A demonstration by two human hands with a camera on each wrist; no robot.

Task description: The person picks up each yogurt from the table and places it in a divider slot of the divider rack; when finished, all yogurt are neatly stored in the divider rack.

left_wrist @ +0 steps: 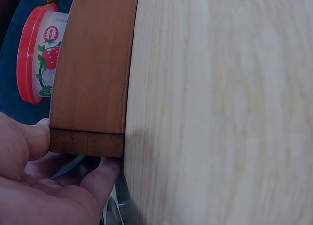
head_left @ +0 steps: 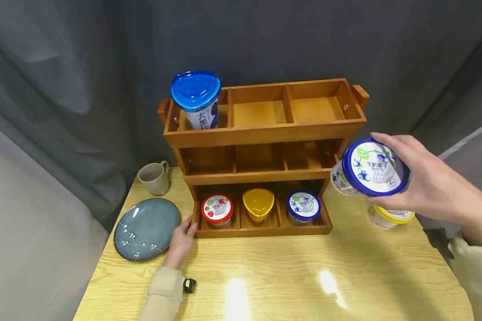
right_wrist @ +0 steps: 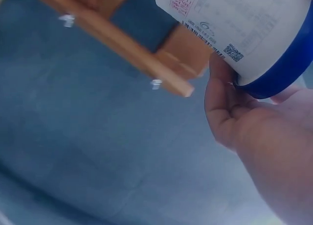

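My right hand (head_left: 430, 183) grips a yogurt cup with a blue lid (head_left: 375, 167) in the air, right of a three-tier wooden rack (head_left: 265, 133). The lid faces the head camera; in the right wrist view the cup's white printed side (right_wrist: 244, 24) shows above curled fingers. Down at the rack's lower left front corner, my left hand (head_left: 181, 240) holds the wooden end (left_wrist: 87, 143) between thumb and fingers. The bottom tier bears a red-lidded cup (head_left: 217, 208), a yellow-lidded cup (head_left: 259, 203) and another blue-lidded cup (head_left: 303, 206). A tall blue-lidded cup (head_left: 197, 96) stands top left.
A blue-grey plate (head_left: 148, 227) lies left of the rack, with a beige mug (head_left: 155, 178) behind it. Partly hidden under my right hand is a yellow-lidded cup (head_left: 385, 218) on the table (head_left: 281, 276). Dark curtains (head_left: 265, 40) hang behind.
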